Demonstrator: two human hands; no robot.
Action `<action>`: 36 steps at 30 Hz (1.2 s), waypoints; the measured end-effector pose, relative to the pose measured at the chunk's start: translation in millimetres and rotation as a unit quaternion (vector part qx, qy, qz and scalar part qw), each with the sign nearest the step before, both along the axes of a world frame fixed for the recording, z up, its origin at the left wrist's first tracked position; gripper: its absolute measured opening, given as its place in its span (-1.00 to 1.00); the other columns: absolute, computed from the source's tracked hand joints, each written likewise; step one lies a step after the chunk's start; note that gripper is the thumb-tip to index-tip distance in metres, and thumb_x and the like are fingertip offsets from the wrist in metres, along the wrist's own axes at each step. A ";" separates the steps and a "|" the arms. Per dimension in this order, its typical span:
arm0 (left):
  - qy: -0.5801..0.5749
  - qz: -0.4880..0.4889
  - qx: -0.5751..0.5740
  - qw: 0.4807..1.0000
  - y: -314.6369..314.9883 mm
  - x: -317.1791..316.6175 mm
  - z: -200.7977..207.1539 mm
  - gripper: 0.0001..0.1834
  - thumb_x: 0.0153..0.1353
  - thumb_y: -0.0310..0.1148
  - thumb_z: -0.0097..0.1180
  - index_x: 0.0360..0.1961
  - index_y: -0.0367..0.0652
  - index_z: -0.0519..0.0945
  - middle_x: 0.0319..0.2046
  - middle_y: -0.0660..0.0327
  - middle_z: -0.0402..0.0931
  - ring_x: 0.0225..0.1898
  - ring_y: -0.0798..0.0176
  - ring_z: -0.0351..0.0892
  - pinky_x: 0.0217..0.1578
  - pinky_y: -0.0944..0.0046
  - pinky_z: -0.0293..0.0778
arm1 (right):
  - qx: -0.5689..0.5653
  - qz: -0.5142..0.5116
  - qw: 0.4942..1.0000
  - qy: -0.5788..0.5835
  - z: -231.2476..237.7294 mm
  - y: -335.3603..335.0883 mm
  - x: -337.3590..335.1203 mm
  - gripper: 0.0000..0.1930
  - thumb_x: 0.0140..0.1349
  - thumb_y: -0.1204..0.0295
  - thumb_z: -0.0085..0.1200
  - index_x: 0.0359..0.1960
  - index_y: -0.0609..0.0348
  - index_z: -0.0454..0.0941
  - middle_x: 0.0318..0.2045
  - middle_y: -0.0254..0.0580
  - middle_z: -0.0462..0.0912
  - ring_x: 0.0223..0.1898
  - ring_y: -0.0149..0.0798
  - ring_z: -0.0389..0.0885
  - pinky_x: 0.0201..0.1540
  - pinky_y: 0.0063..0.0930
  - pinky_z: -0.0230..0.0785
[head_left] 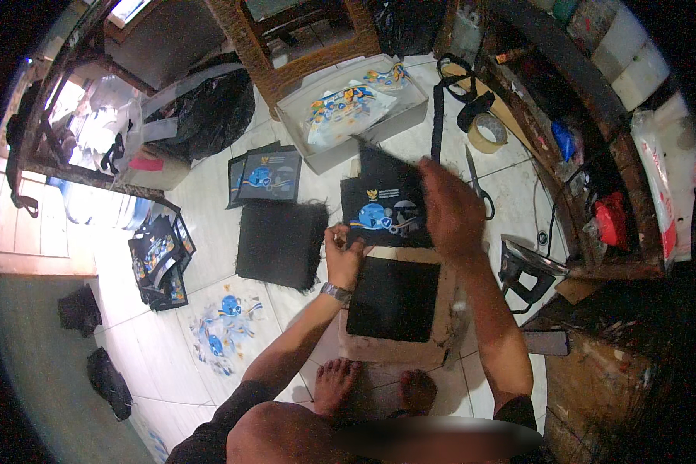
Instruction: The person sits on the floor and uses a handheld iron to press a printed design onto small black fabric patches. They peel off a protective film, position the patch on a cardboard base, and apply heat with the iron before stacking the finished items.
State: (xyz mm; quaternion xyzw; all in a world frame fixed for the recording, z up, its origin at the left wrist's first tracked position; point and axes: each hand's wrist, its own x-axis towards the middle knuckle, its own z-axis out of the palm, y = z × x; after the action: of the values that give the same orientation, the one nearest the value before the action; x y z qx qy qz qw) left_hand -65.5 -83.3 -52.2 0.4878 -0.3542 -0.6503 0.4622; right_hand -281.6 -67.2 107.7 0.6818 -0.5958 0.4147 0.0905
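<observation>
My left hand (344,259), with a watch at the wrist, is closed on the lower left corner of a black fabric piece (379,203) printed with a blue, white and grey design. At its right edge is my right hand (454,213), blurred, with its fingers stretched out; whether it touches the fabric I cannot tell. Below the raised piece, a plain black fabric square (394,300) lies on a worn tan block (356,349) in front of my feet. To the left sits a stack of black fabric squares (281,243) with frayed edges.
Printed dark pieces (267,174) lie behind the stack. A box (317,160) holds printed transfer sheets (348,112). On the right are an iron (530,271), scissors (478,182) and a tape roll (488,134). More printed pieces (161,263) and a used sheet (226,329) lie left.
</observation>
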 end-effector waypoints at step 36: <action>-0.421 -0.185 -0.233 0.857 -54.3 19.7 27.6 -0.65 0.15 -0.57 0.16 -0.01 -0.15 0.46 -0.51 0.03 0.62 -0.45 0.05 0.69 -0.37 0.12 0.55 | 0.394 -0.184 0.877 -0.207 -150.1 35.1 -16.7 -0.67 0.36 0.17 0.10 -0.14 0.24 0.63 -0.20 0.13 0.71 -0.15 0.22 0.67 -0.03 0.00 0.51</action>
State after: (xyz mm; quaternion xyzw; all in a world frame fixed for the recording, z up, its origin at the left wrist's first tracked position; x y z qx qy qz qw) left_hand -45.7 -137.6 -24.7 0.5186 -0.7400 -0.3545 0.2403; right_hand -298.3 -32.1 -42.4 0.4381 -0.8297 0.2531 -0.2358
